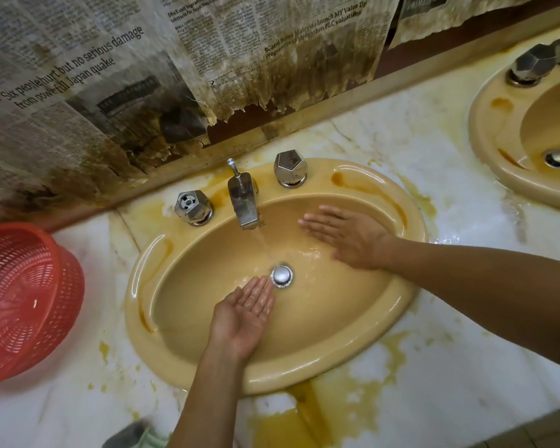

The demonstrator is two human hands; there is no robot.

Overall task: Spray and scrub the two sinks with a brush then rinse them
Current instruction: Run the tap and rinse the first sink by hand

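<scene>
Clearly the rinse is under way at the near sink (272, 379): water runs from the tap (243, 202) down to the drain plug (282, 275). The person's left hand (243, 313) lies palm up and loosely cupped just beside the plug, holding nothing but water. The right hand (346, 237) is spread flat, fingers straight, against the bowl's far right wall. No brush or spray bottle is in sight. Next, I'd say, the cupped water wants throwing up the sides and rim, where orange stains show; then the second sink (492, 130), off to the right, needs its turn.
</scene>
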